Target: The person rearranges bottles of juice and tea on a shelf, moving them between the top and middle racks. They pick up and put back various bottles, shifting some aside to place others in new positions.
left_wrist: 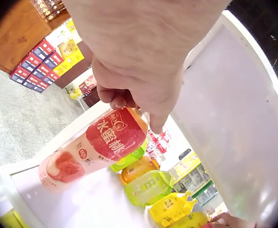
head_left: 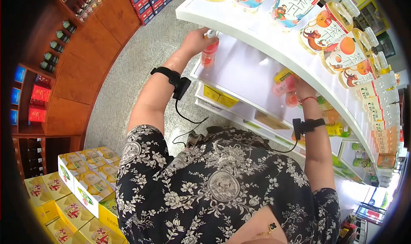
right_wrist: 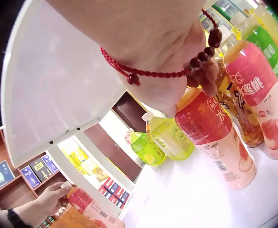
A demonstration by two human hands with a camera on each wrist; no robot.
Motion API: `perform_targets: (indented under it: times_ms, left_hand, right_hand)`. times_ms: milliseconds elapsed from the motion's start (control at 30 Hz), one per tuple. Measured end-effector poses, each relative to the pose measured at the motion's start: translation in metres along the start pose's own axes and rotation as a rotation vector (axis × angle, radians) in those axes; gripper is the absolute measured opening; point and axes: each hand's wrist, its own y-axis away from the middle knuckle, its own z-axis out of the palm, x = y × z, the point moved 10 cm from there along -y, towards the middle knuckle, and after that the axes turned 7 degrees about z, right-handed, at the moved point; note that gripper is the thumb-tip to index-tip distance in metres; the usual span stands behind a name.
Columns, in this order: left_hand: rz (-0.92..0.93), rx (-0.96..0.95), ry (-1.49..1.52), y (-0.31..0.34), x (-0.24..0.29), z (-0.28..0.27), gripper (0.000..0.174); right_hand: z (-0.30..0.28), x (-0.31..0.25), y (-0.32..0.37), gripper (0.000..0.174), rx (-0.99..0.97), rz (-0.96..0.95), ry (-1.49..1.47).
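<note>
My left hand [head_left: 197,42] holds a peach juice bottle [left_wrist: 98,149] by its neck at the shelf's left end. In the left wrist view the bottle is tilted, its pink label facing the camera, with fingers curled round the top. My right hand [head_left: 305,91] reaches under the upper shelf and grips a second peach juice bottle [right_wrist: 217,140] near its cap, which the hand hides. That bottle stands on the white lower shelf [right_wrist: 177,199]. Another peach juice bottle [right_wrist: 261,99] is close beside it, and an amber drink bottle [right_wrist: 245,116] stands between and behind them.
Overhead, the curved upper shelf [head_left: 239,25] carries a row of large juice bottles [head_left: 327,27]. Green and yellow bottles [left_wrist: 150,187] stand farther along the lower shelf. Yellow cartons [head_left: 87,171] are stacked at lower left, near a wooden cabinet [head_left: 107,34].
</note>
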Motion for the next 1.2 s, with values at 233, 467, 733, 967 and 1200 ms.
perform_targets:
  times_ms: [233, 467, 733, 967, 1200]
  left_hand:
    - [-0.053, -0.053, 0.066, -0.004, -0.008, 0.000, 0.056]
    - [0.003, 0.021, 0.169, -0.004, -0.016, 0.003, 0.057]
    - [0.026, 0.009, 0.104, -0.006, -0.011, 0.001, 0.057]
    - [0.022, 0.036, 0.068, -0.003, -0.011, -0.001, 0.059]
    - [0.002, 0.036, 0.073, -0.004, -0.019, 0.003, 0.065]
  right_hand:
    - [-0.007, -0.001, 0.003, 0.038, 0.081, -0.022, -0.135]
    - [-0.013, -0.009, 0.004, 0.037, 0.084, -0.060, -0.061]
    - [0.005, -0.003, 0.001, 0.046, 0.002, -0.103, -0.019]
    - [0.011, 0.006, -0.003, 0.041, 0.006, -0.083, -0.091]
    - [0.012, -0.001, -0.012, 0.037, 0.013, -0.113, -0.129]
